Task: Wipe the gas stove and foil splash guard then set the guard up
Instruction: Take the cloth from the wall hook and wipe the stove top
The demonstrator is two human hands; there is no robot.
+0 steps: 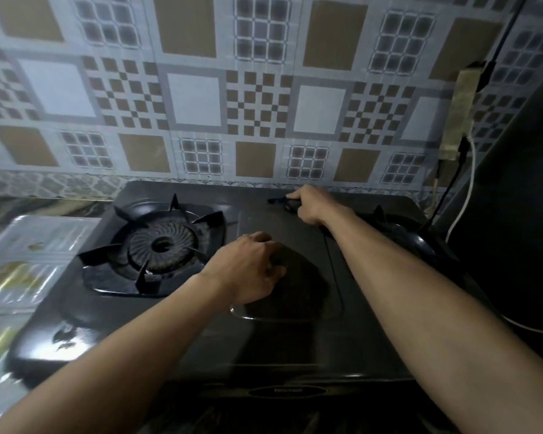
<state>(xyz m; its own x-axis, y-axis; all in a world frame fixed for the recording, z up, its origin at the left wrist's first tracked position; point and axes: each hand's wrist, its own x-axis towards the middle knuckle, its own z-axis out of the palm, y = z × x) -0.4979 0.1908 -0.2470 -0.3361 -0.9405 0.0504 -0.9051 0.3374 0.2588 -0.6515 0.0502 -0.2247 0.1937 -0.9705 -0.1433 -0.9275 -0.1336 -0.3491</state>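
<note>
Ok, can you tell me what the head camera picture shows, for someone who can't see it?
A person's left hand presses a dark cloth onto the middle of a black gas stove, while the right hand grips a small dark object near the back edge. A foil splash guard lies flat to the left.

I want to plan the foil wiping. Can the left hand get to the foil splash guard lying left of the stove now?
Probably yes. The left hand presses a dark cloth mid-stove, and only the left burner grate lies between it and the flat foil splash guard; nothing covers the guard.
</note>
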